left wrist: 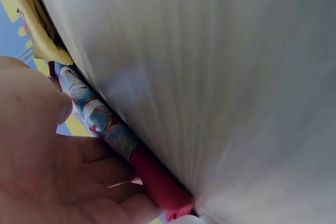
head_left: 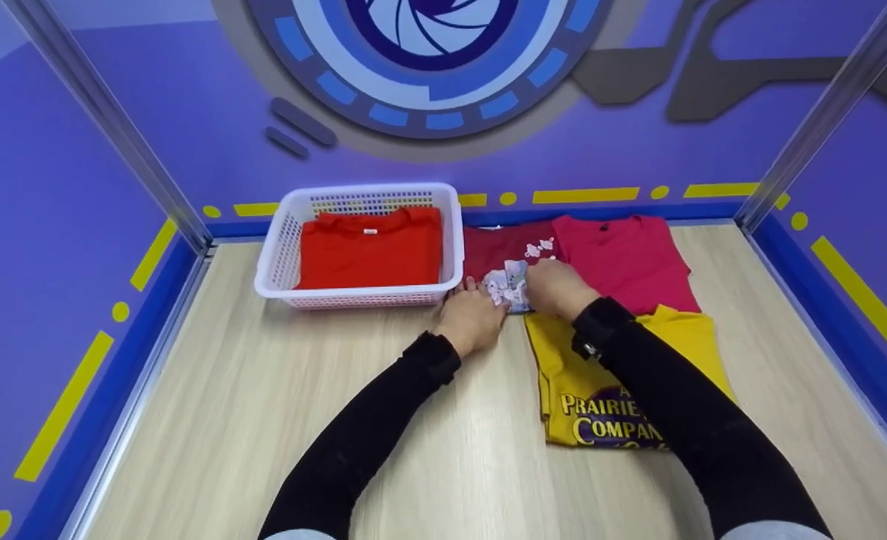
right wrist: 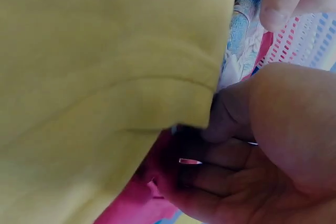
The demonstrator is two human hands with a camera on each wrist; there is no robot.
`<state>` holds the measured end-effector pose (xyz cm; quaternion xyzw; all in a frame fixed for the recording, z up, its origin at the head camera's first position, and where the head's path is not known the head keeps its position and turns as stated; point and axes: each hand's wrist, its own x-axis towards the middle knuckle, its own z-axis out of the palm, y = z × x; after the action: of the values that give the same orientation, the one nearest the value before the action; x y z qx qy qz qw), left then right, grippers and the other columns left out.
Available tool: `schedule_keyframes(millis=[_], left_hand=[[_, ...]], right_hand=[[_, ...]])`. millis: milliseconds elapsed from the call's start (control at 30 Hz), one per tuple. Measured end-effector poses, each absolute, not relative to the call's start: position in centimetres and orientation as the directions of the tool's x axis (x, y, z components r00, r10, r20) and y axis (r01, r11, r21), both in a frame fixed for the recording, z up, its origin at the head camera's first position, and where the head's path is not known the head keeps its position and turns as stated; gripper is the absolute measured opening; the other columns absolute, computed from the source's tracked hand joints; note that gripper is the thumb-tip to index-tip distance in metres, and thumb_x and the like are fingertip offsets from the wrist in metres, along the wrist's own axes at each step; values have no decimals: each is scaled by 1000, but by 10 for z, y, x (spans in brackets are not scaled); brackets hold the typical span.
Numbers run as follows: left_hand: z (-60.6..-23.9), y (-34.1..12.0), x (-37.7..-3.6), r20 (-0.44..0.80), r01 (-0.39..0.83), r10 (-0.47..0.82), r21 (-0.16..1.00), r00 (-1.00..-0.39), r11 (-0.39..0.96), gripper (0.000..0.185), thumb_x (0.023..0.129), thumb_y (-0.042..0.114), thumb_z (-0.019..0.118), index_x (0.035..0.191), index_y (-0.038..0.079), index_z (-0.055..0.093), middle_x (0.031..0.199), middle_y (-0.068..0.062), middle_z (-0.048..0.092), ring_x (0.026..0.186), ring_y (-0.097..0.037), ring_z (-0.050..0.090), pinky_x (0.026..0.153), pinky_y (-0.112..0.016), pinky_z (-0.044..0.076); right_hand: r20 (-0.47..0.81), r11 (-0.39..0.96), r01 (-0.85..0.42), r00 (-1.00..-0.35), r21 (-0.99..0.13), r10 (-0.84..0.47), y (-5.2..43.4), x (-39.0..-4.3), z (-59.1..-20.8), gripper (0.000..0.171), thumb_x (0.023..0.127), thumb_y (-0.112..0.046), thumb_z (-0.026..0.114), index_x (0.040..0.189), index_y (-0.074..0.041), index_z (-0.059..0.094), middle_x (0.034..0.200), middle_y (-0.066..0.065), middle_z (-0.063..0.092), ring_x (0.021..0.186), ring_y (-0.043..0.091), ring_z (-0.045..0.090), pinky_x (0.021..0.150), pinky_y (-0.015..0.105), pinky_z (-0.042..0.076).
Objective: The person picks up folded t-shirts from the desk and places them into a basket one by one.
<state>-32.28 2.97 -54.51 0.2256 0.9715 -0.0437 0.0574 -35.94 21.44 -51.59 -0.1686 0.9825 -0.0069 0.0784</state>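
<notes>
A folded dark red shirt [head_left: 492, 251] with a patterned grey-blue panel [head_left: 516, 279] and small pale motifs lies right of the basket. My left hand [head_left: 473, 316] rests on its near left corner, fingers extended; the left wrist view shows the fingers [left wrist: 113, 177] along the shirt's front edge. At the right end of the panel, my right hand [head_left: 558, 287] has its fingers curled and pinches the dark red shirt's edge. Those fingertips are in shadow in the right wrist view, close to the yellow shirt [right wrist: 105, 77] and the pink-red shirt [right wrist: 139, 200].
A white perforated basket [head_left: 361, 295] holding a folded orange-red shirt [head_left: 372, 251] stands at the back left. The folded pink-red shirt [head_left: 627, 262] lies back right, with the folded yellow printed shirt [head_left: 563, 375] in front, under my right forearm. Purple panels [head_left: 151, 90] enclose the wooden table [head_left: 263, 420].
</notes>
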Motion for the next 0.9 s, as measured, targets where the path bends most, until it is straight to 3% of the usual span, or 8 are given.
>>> schedule_keyframes(millis=[200, 367, 667, 900], left_hand=[[-546, 18, -327, -88, 438, 450, 129, -889, 890, 78, 109, 48, 49, 162, -10, 46, 166, -34, 49, 155, -42, 54, 125, -50, 50], [-544, 11, -326, -87, 473, 487, 142, -869, 870, 80, 103, 45, 61, 157, -13, 51, 164, -36, 50, 153, -43, 55, 123, -47, 52], [-554, 0, -326, -118, 530, 539, 97, -834, 842, 75, 100, 41, 60, 153, -12, 55, 163, -34, 53, 154, -43, 54, 125, -48, 50], [-537, -10, -306, -179, 575, 575, 58, -798, 816, 77, 98, 33, 58, 160, -12, 48, 168, -34, 47, 159, -45, 46, 131, -48, 43]], right_hand=[[-159, 917, -399, -905, 0, -394, 193, -361, -514, 24, 98, -13, 66, 100, 8, 78, 107, 28, 80, 103, 45, 77, 95, 57, 65], [-184, 907, -421, -890, -19, -417, 175, -363, -516, 28, 98, -19, 66, 102, 6, 79, 113, 28, 80, 106, 45, 78, 94, 59, 65], [-182, 873, -486, -862, 32, -473, 166, -352, -517, 20, 96, -15, 68, 96, 3, 78, 104, 25, 80, 96, 43, 78, 86, 59, 66], [-198, 847, -530, -836, 49, -511, 162, -337, -514, 19, 98, -16, 69, 94, 1, 77, 96, 22, 78, 91, 42, 77, 82, 58, 66]])
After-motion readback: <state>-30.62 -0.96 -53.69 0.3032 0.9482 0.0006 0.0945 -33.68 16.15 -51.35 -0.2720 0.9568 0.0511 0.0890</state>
